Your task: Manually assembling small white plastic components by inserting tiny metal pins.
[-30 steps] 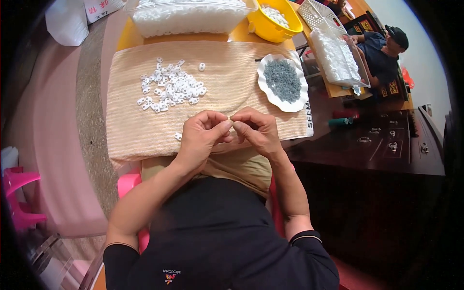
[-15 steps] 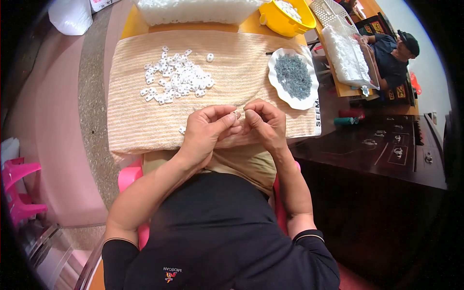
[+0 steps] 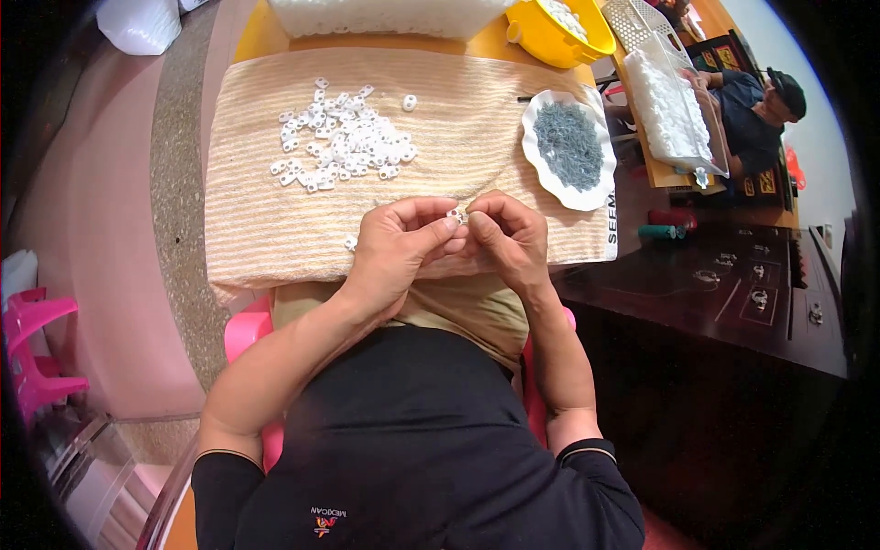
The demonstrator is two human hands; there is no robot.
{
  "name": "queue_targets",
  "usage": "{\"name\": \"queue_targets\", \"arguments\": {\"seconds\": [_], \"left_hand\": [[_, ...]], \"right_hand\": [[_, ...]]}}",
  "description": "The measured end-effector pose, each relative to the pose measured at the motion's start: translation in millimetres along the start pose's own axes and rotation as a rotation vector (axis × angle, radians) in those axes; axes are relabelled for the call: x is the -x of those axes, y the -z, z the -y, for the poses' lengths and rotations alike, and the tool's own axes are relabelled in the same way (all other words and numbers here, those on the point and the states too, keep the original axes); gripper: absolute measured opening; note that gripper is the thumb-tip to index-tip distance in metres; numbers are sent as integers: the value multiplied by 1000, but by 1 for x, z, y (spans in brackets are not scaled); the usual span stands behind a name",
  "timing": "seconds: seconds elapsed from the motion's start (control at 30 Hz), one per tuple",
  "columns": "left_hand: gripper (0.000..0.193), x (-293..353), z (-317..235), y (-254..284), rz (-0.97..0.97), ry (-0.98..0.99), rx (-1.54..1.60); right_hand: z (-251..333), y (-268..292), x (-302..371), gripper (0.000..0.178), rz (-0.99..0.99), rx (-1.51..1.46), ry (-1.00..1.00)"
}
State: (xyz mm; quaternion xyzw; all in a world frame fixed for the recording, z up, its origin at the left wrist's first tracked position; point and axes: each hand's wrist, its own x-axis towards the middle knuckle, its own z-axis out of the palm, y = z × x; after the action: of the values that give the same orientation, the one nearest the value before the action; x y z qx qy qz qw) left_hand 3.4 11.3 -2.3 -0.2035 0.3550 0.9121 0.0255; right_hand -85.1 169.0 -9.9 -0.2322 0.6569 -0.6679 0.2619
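Note:
My left hand (image 3: pixel 396 246) pinches a small white plastic piece with dark holes (image 3: pixel 456 215) between thumb and fingertips, just above the striped cloth. Close against it, my right hand (image 3: pixel 511 240) has thumb and forefinger pressed together at the piece's right side; whatever is between them is too small to make out. Beyond my left hand lies a loose heap of similar white two-holed pieces (image 3: pixel 357 142). One white piece (image 3: pixel 410 103) lies apart at the far side, and another (image 3: pixel 351 243) is partly hidden beside my left hand. A white scalloped plate (image 3: pixel 598 194) bears many thin grey pieces (image 3: pixel 570 147).
The striped cloth (image 3: pixel 247 211) covers the tabletop before me. At its far edge stand a clear bin of white pieces (image 3: pixel 385 16) and a yellow basket (image 3: pixel 550 46). At right, a person (image 3: pixel 747 115) sits by another white-filled bin (image 3: pixel 665 105). A pink stool (image 3: pixel 41 348) is far left.
My fingertips have drawn slightly closer together, and the white piece between them shows more plainly. The whole view has shifted a little; the heap and plate look the same.

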Motion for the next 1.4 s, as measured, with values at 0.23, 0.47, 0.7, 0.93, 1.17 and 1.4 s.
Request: {"name": "queue_targets", "arguments": {"seconds": [0.23,0.47,0.7,0.93,1.17,1.4], "left_hand": [[19,-2,2,2,13,-2,-6],[18,-2,3,1,9,-7,-4],[19,-2,3,1,-12,13,-9],[19,-1,5,2,1,-3,-14],[19,-1,7,2,-14,-28,-61],[18,2,10,-1,-29,-90,-112]], "right_hand": [[1,0,0,11,10,17,15],[1,0,0,11,7,38,18],[2,0,0,12,5,53,11],[7,-3,1,12,19,44,-38],[10,-5,3,14,18,117,-44],[10,-7,3,14,38,104,-73]]}}
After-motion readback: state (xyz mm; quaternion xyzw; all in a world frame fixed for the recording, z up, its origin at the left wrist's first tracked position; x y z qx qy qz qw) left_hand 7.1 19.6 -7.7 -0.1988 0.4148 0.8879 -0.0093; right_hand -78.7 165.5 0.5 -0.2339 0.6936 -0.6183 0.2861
